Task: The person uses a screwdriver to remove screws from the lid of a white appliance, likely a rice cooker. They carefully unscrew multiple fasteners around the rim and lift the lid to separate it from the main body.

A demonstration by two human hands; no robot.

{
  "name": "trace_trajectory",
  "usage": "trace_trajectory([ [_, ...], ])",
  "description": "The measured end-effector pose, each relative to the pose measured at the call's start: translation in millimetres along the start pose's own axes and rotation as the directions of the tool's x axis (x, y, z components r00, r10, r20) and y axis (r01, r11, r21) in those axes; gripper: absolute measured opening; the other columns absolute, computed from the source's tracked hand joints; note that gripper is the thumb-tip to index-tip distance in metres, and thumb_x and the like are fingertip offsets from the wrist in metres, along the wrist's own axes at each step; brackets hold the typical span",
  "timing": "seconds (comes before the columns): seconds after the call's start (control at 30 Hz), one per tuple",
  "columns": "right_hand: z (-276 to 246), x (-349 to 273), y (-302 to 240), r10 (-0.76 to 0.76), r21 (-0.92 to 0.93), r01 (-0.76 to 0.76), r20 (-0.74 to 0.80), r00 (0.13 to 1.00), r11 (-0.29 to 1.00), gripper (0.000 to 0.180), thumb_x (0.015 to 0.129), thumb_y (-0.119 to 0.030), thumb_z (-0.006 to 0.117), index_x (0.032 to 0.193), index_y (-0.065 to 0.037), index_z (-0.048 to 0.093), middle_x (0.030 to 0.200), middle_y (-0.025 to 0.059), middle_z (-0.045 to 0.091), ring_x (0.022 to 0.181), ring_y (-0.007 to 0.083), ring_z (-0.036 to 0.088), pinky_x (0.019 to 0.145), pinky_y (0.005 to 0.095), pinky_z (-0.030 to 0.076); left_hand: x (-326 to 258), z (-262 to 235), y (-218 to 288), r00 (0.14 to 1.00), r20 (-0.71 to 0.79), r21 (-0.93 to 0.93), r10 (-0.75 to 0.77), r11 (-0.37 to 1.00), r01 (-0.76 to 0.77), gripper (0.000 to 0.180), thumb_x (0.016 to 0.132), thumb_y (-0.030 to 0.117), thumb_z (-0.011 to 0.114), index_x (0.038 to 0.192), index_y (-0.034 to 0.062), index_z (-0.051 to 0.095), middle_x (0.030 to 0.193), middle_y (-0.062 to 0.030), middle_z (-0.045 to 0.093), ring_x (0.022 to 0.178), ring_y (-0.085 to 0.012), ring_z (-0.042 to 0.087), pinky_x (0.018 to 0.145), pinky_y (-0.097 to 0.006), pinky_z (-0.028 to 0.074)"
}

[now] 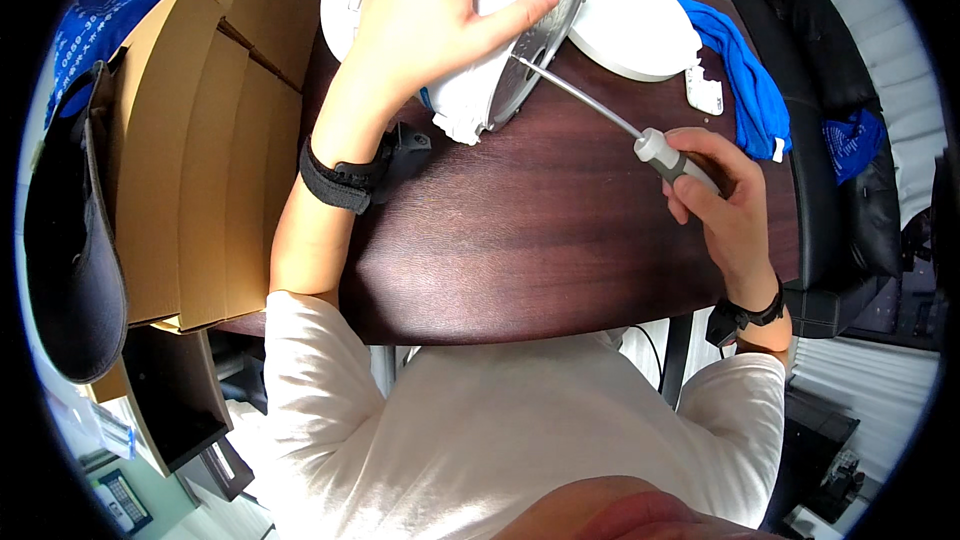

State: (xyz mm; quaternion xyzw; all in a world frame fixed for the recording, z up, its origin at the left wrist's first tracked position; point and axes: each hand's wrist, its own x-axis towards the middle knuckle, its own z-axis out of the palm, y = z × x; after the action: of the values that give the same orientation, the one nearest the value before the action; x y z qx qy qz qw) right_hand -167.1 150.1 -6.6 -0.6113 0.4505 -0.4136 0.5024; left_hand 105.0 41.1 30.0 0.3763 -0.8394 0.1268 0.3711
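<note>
A white round appliance [470, 90] lies on its side on the dark wooden table [520, 250], its metal base plate [535, 45] facing right. My left hand [430, 10] lies spread over the top of the appliance and holds it down. My right hand [715, 205] grips the grey and white handle of a screwdriver [600, 110]. The thin metal shaft runs up and left, and its tip touches the base plate.
A white round lid [630, 20] lies just right of the appliance, with a blue cloth [750, 80] and a small white part [705, 90] beyond it. Cardboard boxes [200, 150] stand along the table's left side. A black chair [850, 170] is at the right.
</note>
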Motion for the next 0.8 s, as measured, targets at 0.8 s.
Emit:
trace_trajectory([
  [0.8, -9.8, 18.5, -32.2, -0.248, -0.776, 0.301, 0.192, 0.950, 0.554, 0.024, 0.085, -0.020, 0.064, 0.100, -0.002, 0.061, 0.076, 0.0061, 0.061, 0.060, 0.0153, 0.057, 0.052, 0.0254, 0.041, -1.4, 2.3, -1.2, 1.000, -0.012, 0.003, 0.001, 1.000, -0.001, 0.048, 0.077, 0.038, 0.062, 0.112, 0.0038, 0.058, 0.113, -0.0165, 0.056, 0.108, -0.0347, 0.052, 0.092, -0.056, 0.037],
])
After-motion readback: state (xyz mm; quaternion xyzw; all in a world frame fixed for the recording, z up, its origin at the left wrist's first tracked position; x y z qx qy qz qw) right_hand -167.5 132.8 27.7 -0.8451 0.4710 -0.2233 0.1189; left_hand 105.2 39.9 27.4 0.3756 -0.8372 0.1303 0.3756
